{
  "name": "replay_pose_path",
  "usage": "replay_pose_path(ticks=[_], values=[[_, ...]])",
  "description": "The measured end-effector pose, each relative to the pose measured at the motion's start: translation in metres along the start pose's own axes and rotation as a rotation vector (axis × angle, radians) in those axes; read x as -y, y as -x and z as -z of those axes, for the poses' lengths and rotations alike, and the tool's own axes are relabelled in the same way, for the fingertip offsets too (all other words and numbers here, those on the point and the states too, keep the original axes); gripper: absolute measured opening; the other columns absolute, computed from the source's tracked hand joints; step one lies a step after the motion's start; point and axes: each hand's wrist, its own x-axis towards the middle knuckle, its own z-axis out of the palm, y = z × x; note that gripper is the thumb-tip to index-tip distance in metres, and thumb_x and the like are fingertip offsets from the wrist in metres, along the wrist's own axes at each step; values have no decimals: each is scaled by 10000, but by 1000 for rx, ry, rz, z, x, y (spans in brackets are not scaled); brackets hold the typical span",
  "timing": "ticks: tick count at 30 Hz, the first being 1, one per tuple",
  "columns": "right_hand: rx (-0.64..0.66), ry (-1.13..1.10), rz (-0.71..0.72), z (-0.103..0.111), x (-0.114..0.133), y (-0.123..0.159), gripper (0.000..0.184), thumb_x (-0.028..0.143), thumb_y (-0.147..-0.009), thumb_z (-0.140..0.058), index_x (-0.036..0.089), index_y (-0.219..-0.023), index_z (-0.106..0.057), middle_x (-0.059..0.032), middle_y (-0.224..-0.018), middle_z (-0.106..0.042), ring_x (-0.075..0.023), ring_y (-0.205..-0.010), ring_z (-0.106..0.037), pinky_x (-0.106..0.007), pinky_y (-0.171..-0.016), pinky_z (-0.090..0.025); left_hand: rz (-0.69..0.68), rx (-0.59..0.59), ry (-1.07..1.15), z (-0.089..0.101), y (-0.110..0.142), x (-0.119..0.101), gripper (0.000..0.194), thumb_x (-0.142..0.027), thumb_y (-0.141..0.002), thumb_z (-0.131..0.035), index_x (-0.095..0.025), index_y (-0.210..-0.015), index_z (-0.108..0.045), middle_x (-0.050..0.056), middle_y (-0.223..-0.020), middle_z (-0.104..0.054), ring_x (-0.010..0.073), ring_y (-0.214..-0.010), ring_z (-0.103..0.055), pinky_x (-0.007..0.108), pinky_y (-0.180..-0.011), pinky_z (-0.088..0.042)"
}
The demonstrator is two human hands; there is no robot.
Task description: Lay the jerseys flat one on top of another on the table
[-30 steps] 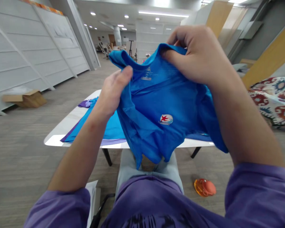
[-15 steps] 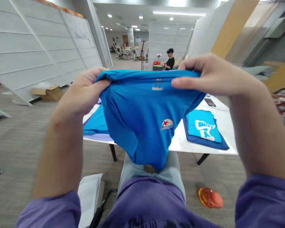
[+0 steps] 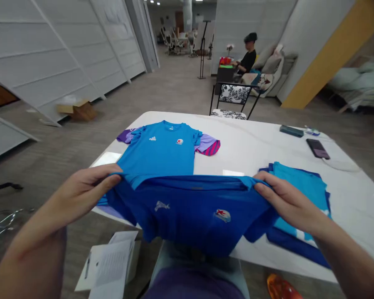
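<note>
A blue T-shirt [image 3: 187,220] hangs between my two hands at the near edge of the table, its shoulder line pulled taut. White and red logos show on its chest. My left hand [image 3: 93,187] pinches one shoulder, and my right hand [image 3: 283,197] pinches the other. Beyond it, another blue T-shirt [image 3: 165,145] lies spread flat on the table, over purple and striped shirts [image 3: 208,144] whose sleeves stick out. Close to my right hand, a folded light blue shirt [image 3: 302,182] rests on a folded dark blue one [image 3: 299,247].
The white table [image 3: 246,145] holds a phone [image 3: 318,148] with a cable and a dark case [image 3: 291,131] at the right. A patterned chair [image 3: 235,94] stands behind it. Farther back a person [image 3: 249,56] sits by a sofa. Papers [image 3: 112,261] lie low at my left.
Both hands have lowered and spread, bringing the T-shirt down from eye height and stretching it wider. The view has tilted down, showing more of the table and the flat T-shirt.
</note>
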Motion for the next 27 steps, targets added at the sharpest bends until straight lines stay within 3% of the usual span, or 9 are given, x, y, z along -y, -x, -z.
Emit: replay_pose_path(ticks=[4,7,9,12,16,18,22,25,27], values=[[239,-46,-44,40,27,-19,72,271,-757,-434,263,-825,-456,32,-757,-500,-117,-687,-473,-251,-631,-390,236,-65,-74,20,-29,-33,175,-317,-819,-333,-218,-850,-474,-12,-718,-481,146,-650,-469,228,-567,-383],[354,-61,-7,86,69,-18,84,299,-721,-477,296,-804,-466,38,-801,-500,-132,-741,-482,-262,-649,-409,255,-152,-163,63,-31,-81,155,-302,-812,-340,-232,-864,-469,-13,-746,-489,156,-692,-481,246,-623,-374],[291,-20,-37,118,95,-13,74,322,-741,-436,310,-806,-469,27,-824,-495,-149,-768,-483,-286,-667,-412,244,-217,-217,103,-27,-112,145,-283,-799,-361,-255,-899,-463,-21,-819,-499,163,-761,-486,255,-674,-368],[46,49,-144,154,125,-4,143,335,-779,-345,334,-885,-441,11,-879,-488,-177,-827,-474,-332,-729,-396,242,-319,-319,161,-15,-149,162,-267,-772,-392,-277,-918,-463,-24,-860,-500,172,-811,-485,266,-715,-360],[-171,48,-213,168,155,5,193,331,-795,-280,356,-951,-391,10,-887,-497,-191,-828,-484,-348,-728,-399,256,-479,-461,208,12,-179,185,-277,-722,-430,-299,-893,-498,-25,-860,-507,191,-822,-490,278,-736,-357],[-154,15,-153,170,169,8,181,337,-781,-308,362,-938,-394,20,-873,-505,-189,-816,-492,-336,-711,-409,280,-540,-495,221,26,-189,207,-288,-702,-433,-322,-888,-517,-34,-859,-514,194,-816,-495,280,-737,-361],[62,-67,25,177,194,6,148,340,-753,-384,359,-890,-436,42,-824,-523,-163,-765,-504,-289,-674,-420,343,-647,-465,242,44,-197,279,-301,-675,-434,-376,-927,-527,-68,-876,-519,182,-832,-498,266,-749,-377],[153,-103,77,186,208,-13,134,335,-759,-393,327,-873,-462,38,-794,-529,-144,-720,-502,-265,-644,-404,319,-725,-458,261,34,-182,248,-320,-651,-465,-366,-875,-561,-72,-816,-535,174,-781,-516,256,-711,-400],[150,-105,86,190,213,-40,147,334,-773,-377,298,-877,-473,29,-787,-531,-137,-699,-496,-256,-638,-385,275,-743,-461,272,12,-158,228,-329,-650,-475,-322,-853,-577,-64,-801,-541,165,-771,-520,250,-720,-404]])
